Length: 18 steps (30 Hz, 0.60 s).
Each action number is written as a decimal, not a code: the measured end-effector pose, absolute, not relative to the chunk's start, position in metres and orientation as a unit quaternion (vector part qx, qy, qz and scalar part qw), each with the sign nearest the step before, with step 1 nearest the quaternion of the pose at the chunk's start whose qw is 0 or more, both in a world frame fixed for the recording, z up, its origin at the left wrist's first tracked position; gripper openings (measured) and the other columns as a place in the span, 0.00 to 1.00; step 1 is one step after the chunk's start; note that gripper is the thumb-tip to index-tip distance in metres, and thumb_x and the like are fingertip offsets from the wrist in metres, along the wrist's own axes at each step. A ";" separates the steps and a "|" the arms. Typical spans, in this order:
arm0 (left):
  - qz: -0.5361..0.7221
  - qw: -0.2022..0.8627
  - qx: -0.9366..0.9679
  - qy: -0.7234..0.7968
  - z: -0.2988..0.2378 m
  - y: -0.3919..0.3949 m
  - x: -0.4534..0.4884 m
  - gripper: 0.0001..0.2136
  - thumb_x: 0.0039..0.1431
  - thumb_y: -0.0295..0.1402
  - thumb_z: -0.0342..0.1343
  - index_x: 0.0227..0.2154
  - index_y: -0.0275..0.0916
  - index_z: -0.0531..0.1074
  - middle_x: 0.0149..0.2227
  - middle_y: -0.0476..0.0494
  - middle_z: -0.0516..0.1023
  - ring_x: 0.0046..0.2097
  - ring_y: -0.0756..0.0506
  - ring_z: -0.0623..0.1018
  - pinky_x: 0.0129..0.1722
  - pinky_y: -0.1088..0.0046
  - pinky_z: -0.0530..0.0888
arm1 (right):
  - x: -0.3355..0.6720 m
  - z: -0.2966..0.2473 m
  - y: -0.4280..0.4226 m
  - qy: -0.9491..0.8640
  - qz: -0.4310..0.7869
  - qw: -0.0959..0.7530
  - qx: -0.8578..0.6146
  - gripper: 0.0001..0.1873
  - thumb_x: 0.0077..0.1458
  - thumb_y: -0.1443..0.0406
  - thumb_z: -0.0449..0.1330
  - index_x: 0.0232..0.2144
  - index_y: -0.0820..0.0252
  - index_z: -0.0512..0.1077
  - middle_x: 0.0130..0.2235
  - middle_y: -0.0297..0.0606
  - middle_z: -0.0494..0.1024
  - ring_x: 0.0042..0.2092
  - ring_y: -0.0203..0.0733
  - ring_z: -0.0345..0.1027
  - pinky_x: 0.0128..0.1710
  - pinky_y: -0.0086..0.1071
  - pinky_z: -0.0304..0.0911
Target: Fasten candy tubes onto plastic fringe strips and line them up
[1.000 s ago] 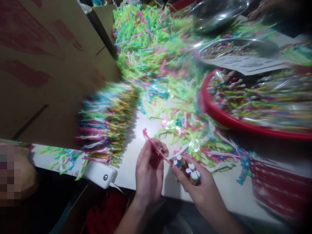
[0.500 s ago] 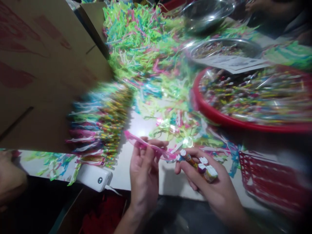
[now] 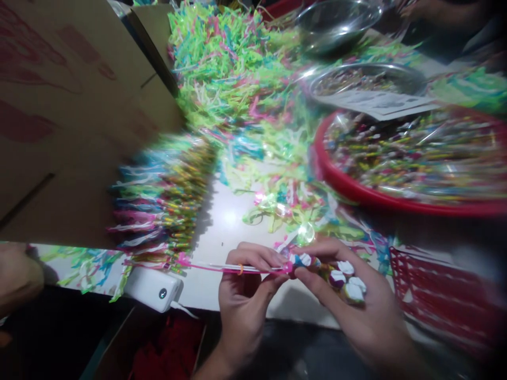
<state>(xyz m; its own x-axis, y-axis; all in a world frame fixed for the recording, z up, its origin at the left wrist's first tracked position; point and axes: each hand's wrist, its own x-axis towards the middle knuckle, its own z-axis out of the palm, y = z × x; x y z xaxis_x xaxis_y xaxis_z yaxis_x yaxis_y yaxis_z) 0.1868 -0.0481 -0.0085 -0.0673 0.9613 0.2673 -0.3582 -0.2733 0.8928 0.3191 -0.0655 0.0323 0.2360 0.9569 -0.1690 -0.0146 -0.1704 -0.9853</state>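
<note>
My left hand (image 3: 245,295) pinches a pink plastic strip (image 3: 208,267) with thin white strands, drawn out straight toward the left. A small orange ring (image 3: 240,269) lies round the strip at the fingers. My right hand (image 3: 352,311) is closed around several colourful wrapped sticks (image 3: 354,287) with crumpled white ends. One of these sticks (image 3: 304,260) points left, its white-and-blue tip against the pink strip, where the fingertips of both hands meet. Just how strip and stick join is hidden by the fingers.
Left of my hands lies a row of wrapped sticks with coloured strips (image 3: 174,195), beside a cardboard box (image 3: 79,132). A white power bank (image 3: 152,287) sits at the edge. Loose strips (image 3: 222,58) are heaped behind; a red basin (image 3: 336,182) of sticks and a red rack (image 3: 431,295) stand right.
The pink strip, earlier loose and bunched over my left hand, is now pulled straight to the left. My left hand has moved right, and its fingers now meet the right hand's at the stick tip.
</note>
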 end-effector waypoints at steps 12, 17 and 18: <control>0.661 0.461 0.515 0.292 -0.023 -0.047 0.180 0.12 0.61 0.16 0.63 0.40 0.40 0.73 0.38 0.48 0.76 0.43 0.50 0.79 0.45 0.75 0.80 | 0.333 0.019 -0.064 -0.519 0.439 0.458 -0.573 0.04 0.60 0.64 0.65 0.37 0.47 0.80 0.34 0.25 0.83 0.33 0.30 0.77 0.33 0.17 0.68; 0.671 0.480 0.470 0.312 -0.026 -0.045 0.183 0.09 0.63 0.21 0.64 0.38 0.41 0.72 0.36 0.50 0.75 0.41 0.52 0.78 0.43 0.78 0.78 | 0.335 0.009 -0.065 -0.574 0.401 0.437 -0.564 0.05 0.61 0.63 0.63 0.39 0.47 0.79 0.35 0.27 0.84 0.36 0.34 0.78 0.33 0.20 0.69; 0.670 0.484 0.462 0.322 -0.027 -0.045 0.184 0.09 0.63 0.22 0.64 0.37 0.41 0.73 0.36 0.50 0.75 0.41 0.52 0.78 0.43 0.79 0.77 | 0.336 0.006 -0.065 -0.582 0.397 0.434 -0.562 0.05 0.60 0.63 0.63 0.39 0.47 0.79 0.35 0.28 0.84 0.35 0.35 0.78 0.34 0.20 0.70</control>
